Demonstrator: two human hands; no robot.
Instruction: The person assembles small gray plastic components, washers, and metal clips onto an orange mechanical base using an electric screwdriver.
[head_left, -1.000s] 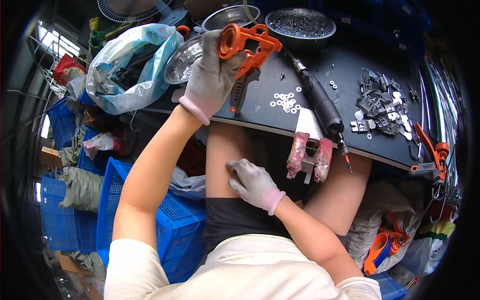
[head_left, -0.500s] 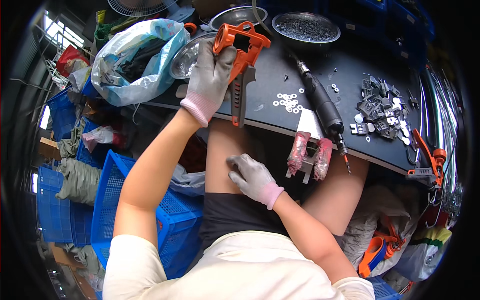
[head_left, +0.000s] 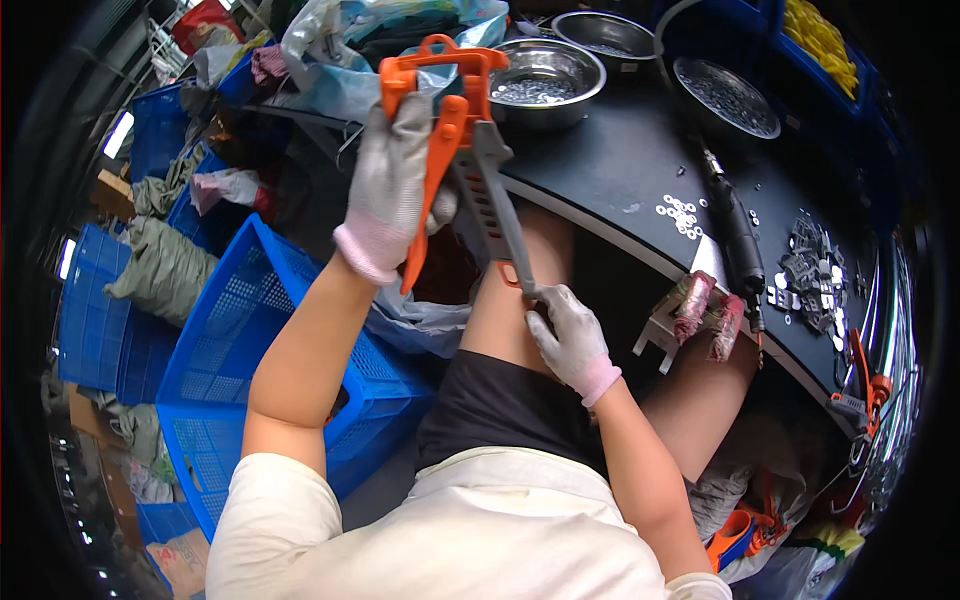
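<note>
The tool frame (head_left: 490,165) is left of the screwdriver (head_left: 741,235).

A workshop, by its dark bench (head_left: 610,165), power driver (head_left: 740,235), loose washers (head_left: 682,213), steel bowls (head_left: 548,112), blue crates (head_left: 215,400)

A dark table (head_left: 620,165) bears metal bowls (head_left: 548,114), white washers (head_left: 683,217), a black power tool (head_left: 741,238) and piled metal parts (head_left: 808,272).

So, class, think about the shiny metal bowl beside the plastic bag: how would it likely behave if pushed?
The metal bowl would probably keep its shape, as its wall looks stiff. It would likely slide before tipping, since it sits upright on a smooth-looking tabletop. The small pieces inside look loose, so they might shift.
</note>
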